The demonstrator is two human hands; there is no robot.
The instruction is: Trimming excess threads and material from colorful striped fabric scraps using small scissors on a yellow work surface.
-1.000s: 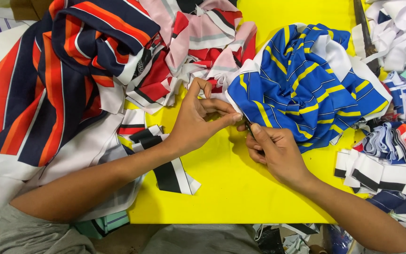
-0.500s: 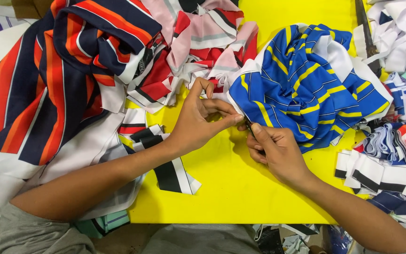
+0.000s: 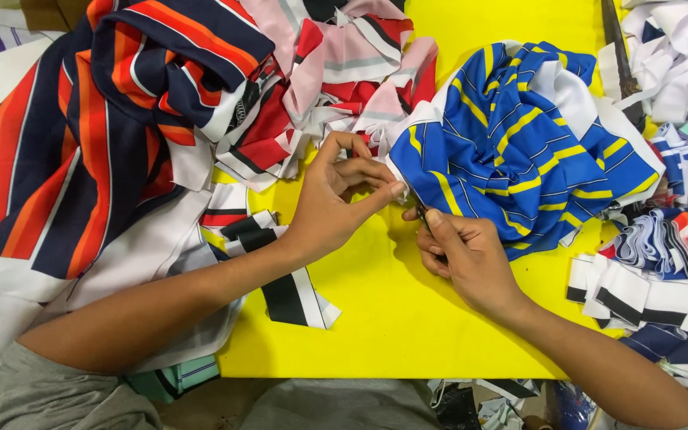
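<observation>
A bunched blue cloth with yellow stripes and white edging (image 3: 519, 143) lies on the yellow table (image 3: 376, 318). My left hand (image 3: 336, 199) pinches the cloth's white and blue edge at its near left corner, fingers curled over it. My right hand (image 3: 463, 255) sits just below that edge, fist closed around a small dark tool whose tip (image 3: 421, 215) touches the cloth by my left fingertips. Most of the tool is hidden in the fist.
A big navy, orange and white striped cloth (image 3: 97, 135) covers the left. Red, pink and white scraps (image 3: 336, 72) lie at the top. Folded striped strips (image 3: 662, 263) pile up at the right. A black and white strip (image 3: 288, 287) lies under my left forearm.
My hands stay on the blue cloth's corner. The left fingers have shifted slightly along the edge, and the right hand has nudged closer to it.
</observation>
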